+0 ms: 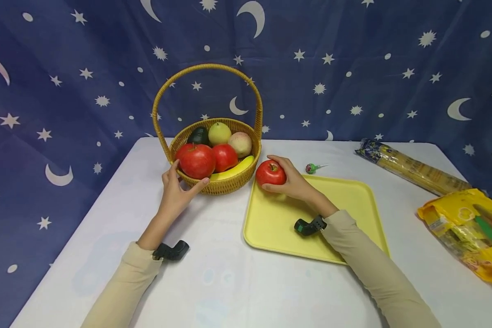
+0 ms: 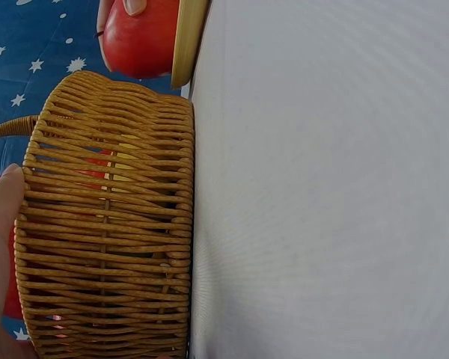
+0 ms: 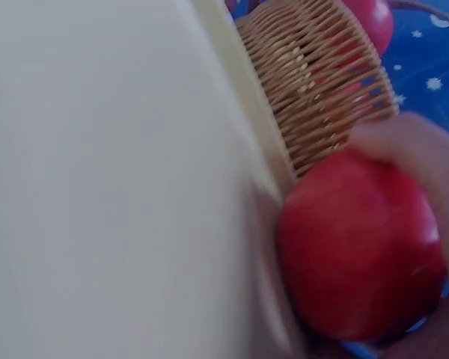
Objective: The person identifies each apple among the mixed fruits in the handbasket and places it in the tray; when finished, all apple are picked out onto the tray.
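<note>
In the head view my left hand is at the front left rim of a wicker basket. Its thumb and fingers are spread along the rim, beside a large red fruit. The left wrist view shows the thumb against the rim of the woven side. My right hand grips a red apple between thumb and fingers, over the far left corner of a yellow tray. In the right wrist view, the apple is close to the basket's side.
More fruit fills the basket: a banana, a red fruit, a peach, a pear and an avocado. A lollipop lies behind the tray. Noodles in a long packet and a yellow bag are at the right.
</note>
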A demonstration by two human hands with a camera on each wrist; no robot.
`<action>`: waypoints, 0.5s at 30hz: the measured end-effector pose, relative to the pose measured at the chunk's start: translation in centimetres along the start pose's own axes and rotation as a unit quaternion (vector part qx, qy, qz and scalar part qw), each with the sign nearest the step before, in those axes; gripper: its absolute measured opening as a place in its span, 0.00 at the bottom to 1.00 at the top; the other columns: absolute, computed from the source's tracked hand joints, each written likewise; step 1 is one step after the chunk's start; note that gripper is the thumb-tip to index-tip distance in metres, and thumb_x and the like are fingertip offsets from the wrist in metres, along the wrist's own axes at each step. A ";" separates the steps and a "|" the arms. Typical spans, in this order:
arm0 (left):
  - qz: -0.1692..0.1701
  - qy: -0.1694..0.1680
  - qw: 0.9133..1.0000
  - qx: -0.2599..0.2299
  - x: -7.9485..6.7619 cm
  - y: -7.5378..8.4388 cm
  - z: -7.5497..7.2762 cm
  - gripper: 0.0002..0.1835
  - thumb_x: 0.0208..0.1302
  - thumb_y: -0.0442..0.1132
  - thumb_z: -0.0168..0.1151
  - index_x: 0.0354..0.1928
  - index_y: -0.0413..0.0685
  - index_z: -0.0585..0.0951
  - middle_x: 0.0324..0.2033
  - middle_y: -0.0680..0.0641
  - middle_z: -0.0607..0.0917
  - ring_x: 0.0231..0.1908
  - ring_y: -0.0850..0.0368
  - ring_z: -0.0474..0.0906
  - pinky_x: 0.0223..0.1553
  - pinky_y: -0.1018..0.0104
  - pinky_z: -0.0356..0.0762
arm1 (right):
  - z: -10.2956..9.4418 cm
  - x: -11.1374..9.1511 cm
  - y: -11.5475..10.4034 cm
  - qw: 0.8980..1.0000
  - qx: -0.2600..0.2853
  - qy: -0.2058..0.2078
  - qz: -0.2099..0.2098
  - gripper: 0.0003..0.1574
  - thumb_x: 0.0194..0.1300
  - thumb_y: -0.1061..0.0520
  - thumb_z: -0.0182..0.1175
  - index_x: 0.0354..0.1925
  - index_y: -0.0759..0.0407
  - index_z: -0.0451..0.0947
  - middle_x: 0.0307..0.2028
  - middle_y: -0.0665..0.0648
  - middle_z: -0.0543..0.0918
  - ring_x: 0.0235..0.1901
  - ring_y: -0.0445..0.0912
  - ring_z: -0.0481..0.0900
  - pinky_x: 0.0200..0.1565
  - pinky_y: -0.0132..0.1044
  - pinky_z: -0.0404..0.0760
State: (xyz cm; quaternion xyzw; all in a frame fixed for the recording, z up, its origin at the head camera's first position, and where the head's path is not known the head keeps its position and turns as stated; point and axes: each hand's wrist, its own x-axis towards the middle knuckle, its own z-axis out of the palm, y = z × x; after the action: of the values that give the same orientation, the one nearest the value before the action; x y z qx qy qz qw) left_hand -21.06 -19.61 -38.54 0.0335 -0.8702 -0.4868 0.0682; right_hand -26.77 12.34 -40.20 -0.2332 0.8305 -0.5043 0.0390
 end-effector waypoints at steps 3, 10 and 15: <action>0.004 0.000 1.000 -0.003 0.1 -0.1 0.1 0.56 0.59 0.54 0.69 0.77 0.44 0.43 0.69 0.33 0.46 0.67 0.37 0.59 0.66 0.45 0.63 | -0.2 0.0 -0.3 1.000 0.012 0.002 0.016 0.51 0.56 0.59 0.72 0.72 0.58 0.57 0.65 0.67 0.61 0.63 0.61 0.65 0.61 0.57 0.71; -0.002 -0.003 1.000 -0.001 0.1 -0.2 0.0 0.57 0.59 0.54 0.69 0.77 0.45 0.41 0.69 0.33 0.46 0.68 0.36 0.58 0.67 0.44 0.62 | -0.4 0.1 -0.6 0.999 0.030 0.002 0.034 0.51 0.55 0.60 0.72 0.72 0.59 0.57 0.66 0.68 0.62 0.64 0.61 0.65 0.61 0.56 0.71; 0.000 -0.003 1.000 0.002 0.1 -0.4 -0.1 0.56 0.59 0.55 0.68 0.77 0.45 0.42 0.69 0.33 0.46 0.67 0.36 0.58 0.66 0.45 0.63 | -0.6 0.2 -0.7 0.998 0.040 0.010 0.044 0.52 0.54 0.61 0.72 0.71 0.63 0.57 0.64 0.68 0.65 0.62 0.61 0.66 0.61 0.56 0.71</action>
State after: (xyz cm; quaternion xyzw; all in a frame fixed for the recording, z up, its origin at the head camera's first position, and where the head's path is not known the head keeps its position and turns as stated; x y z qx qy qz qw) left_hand -21.12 -19.90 -38.79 0.0325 -0.8715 -0.4850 0.0651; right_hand -26.87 12.51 -39.31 -0.1899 0.8196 -0.5370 0.0617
